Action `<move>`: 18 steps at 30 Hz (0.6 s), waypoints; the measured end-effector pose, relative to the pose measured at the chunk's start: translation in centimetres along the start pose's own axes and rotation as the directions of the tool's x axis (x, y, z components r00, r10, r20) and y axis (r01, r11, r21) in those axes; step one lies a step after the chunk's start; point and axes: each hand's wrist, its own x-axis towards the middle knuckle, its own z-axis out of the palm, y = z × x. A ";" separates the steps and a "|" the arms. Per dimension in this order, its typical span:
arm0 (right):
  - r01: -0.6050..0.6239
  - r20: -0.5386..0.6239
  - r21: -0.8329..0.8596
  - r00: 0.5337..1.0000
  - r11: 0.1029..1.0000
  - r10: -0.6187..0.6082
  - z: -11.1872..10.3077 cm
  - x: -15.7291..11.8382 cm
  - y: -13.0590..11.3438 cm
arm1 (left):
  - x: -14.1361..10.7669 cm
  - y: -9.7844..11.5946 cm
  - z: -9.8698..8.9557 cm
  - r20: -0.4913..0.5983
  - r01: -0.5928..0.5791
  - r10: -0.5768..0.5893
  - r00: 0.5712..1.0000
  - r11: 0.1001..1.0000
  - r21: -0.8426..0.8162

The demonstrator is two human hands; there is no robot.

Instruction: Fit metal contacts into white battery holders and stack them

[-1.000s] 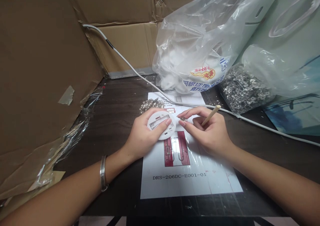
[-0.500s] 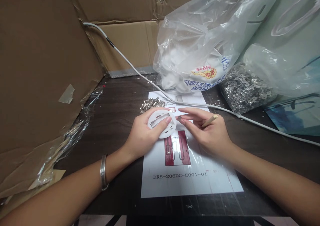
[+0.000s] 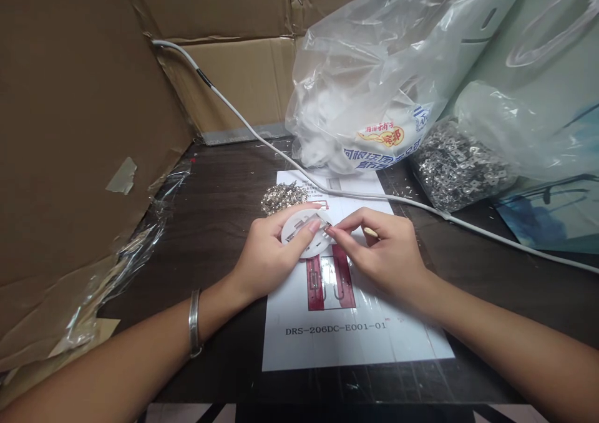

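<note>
My left hand (image 3: 274, 248) grips a round white plastic disc (image 3: 294, 224) with slots and raised parts, its thumb lying across the face. At the disc's right edge, my right hand (image 3: 379, 245) pinches a small metal clip (image 3: 327, 226) between thumb and forefinger. A thin pale wooden stick (image 3: 370, 231) is tucked in the curled fingers of the right hand; most of it is hidden. Just beyond the left hand lies a pile of small metal clips (image 3: 283, 196). Below both hands is a printed sheet (image 3: 358, 345) with a red diagram.
A white cable (image 3: 253, 131) crosses the dark table (image 3: 210, 192). Behind it stands a clear plastic bag (image 3: 346, 92) of white parts. To the right sits a bag of metal pieces (image 3: 463, 167). Cardboard (image 3: 79, 130) walls the left and back.
My right hand has brought the metal clip left onto the disc's right edge. The wooden stick has turned with the hand and shows less. The disc is tilted slightly more.
</note>
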 end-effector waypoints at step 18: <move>-0.267 0.151 0.194 0.959 0.944 0.240 0.1 0.2 0.1 | 0.1 0.1 0.2 0.000 -0.015 0.016 1.000 1.000 0.023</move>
